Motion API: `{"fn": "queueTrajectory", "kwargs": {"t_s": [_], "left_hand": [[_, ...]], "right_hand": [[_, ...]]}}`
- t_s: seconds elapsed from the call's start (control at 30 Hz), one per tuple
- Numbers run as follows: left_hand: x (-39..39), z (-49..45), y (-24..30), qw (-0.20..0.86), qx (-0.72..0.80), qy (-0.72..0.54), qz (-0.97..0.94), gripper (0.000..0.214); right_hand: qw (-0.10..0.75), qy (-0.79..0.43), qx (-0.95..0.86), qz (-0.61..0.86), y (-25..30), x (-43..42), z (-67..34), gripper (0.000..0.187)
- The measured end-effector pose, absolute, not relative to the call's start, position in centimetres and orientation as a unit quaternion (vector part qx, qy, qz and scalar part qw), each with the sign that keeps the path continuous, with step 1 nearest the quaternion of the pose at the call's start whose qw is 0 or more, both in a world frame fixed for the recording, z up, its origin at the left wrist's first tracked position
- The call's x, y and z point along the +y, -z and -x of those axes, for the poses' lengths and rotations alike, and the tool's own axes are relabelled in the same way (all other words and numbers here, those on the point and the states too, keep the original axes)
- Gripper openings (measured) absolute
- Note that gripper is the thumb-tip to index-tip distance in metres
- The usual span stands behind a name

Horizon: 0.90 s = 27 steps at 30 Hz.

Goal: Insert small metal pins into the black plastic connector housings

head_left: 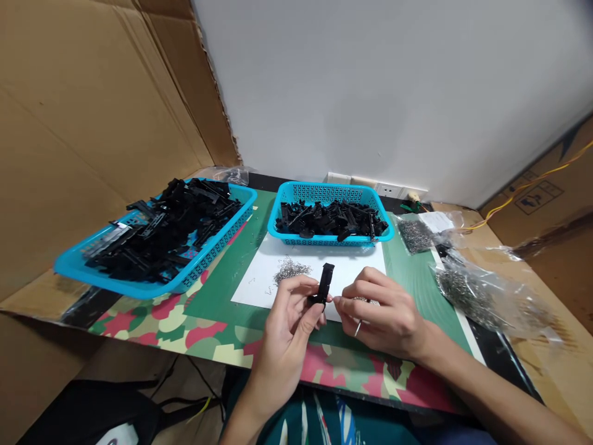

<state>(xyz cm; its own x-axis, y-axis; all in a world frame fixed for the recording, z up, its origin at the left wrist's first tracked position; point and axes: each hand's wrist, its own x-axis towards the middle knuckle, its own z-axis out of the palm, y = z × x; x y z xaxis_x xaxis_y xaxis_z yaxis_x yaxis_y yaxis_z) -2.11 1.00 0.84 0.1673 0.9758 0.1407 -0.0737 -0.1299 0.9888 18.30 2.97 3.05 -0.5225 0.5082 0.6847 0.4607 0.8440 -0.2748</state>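
Observation:
My left hand [290, 334] is closed around a small black plastic part [326, 281], which stands upright between thumb and fingers. Just to its right, my right hand [382, 309] is closed, its thumb and forefinger pinched close to the part's lower end. A thin metal rod [358, 327] sticks out below the right fingers; its other end is hidden in the hand. Whatever lies between the right fingertips is too small to make out. Behind the left hand, a pile of small bent wire pieces [290, 270] lies on a white sheet [259, 281].
A blue basket [331, 241] heaped with black plastic parts stands behind the hands. Another blue basket [204, 262] of similar parts is at the left. Clear bags [467, 293] of small metal pieces lie on the right. Cardboard [92, 111] walls the left side.

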Motion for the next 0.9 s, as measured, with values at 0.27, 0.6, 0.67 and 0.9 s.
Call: {"fn": "queueTrajectory", "kwargs": {"t_s": [0.27, 0.6, 0.67, 0.9], "left_hand": [[1.2, 2.0, -1.2, 0.581, 0.370, -0.525, -0.501, 0.049], [1.0, 2.5, -0.5, 0.495, 0.411, -0.533, -0.549, 0.029], [1.0, 2.5, -0.5, 0.490, 0.412, -0.533, -0.553, 0.029], [1.3, 2.3, -0.7, 0.493, 0.410, -0.526, -0.558, 0.027]], "right_hand": [[0.395, 0.068, -0.892, 0.210, -3.0, 2.9, -18.0, 0.021], [0.368, 0.084, -0.903, 0.203, -3.8, 2.8, -18.2, 0.020], [0.369, 0.080, -0.903, 0.204, -4.0, 2.7, -18.3, 0.019], [0.368, 0.063, -0.906, 0.202, -4.2, 2.6, -18.4, 0.022]]}}
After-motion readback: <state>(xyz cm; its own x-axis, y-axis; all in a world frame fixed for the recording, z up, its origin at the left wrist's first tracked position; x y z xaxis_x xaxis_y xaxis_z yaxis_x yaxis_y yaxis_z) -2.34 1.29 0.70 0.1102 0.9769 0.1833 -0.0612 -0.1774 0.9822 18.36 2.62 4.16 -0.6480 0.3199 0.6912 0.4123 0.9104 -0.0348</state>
